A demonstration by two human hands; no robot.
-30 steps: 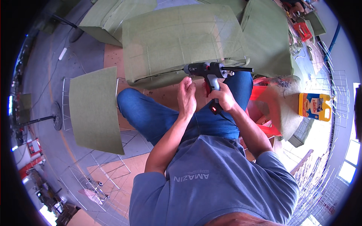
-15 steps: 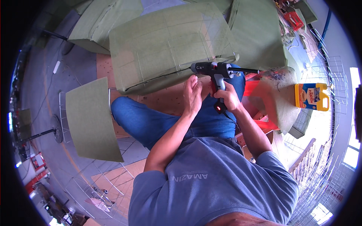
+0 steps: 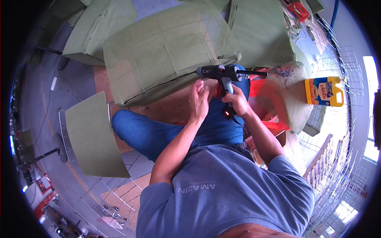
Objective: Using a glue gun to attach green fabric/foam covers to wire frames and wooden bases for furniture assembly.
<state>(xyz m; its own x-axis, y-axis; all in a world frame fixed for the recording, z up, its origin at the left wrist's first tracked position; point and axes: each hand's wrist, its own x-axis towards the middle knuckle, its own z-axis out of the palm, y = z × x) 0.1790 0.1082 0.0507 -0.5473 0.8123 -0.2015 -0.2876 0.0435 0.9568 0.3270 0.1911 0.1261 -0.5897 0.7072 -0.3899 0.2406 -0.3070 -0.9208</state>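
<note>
My right hand (image 3: 238, 102) is wrapped round the grip of a black and grey glue gun (image 3: 220, 73). Its nozzle points left, and a black glue stick (image 3: 254, 73) juts from its rear. A small red light glows at the base of the grip, where a cord hangs. Just below the nozzle, my left hand (image 3: 199, 100) is raised with its fingers stretched out and nothing visible in it. Beyond both hands lies a large wire frame covered in green fabric (image 3: 158, 51). A dark seam runs along its near edge, close to the nozzle.
A smaller green fabric panel on wire (image 3: 93, 137) stands at the left. On the right, a fabric-draped red stool (image 3: 293, 99) sits beside a yellow jug (image 3: 323, 92). Wire grids (image 3: 337, 178) are stacked at the lower right. More green covered pieces (image 3: 258, 31) lie at the back.
The whole view has shifted and turned slightly, so the surroundings sit further left. My hands and the glue gun keep nearly the same place relative to each other.
</note>
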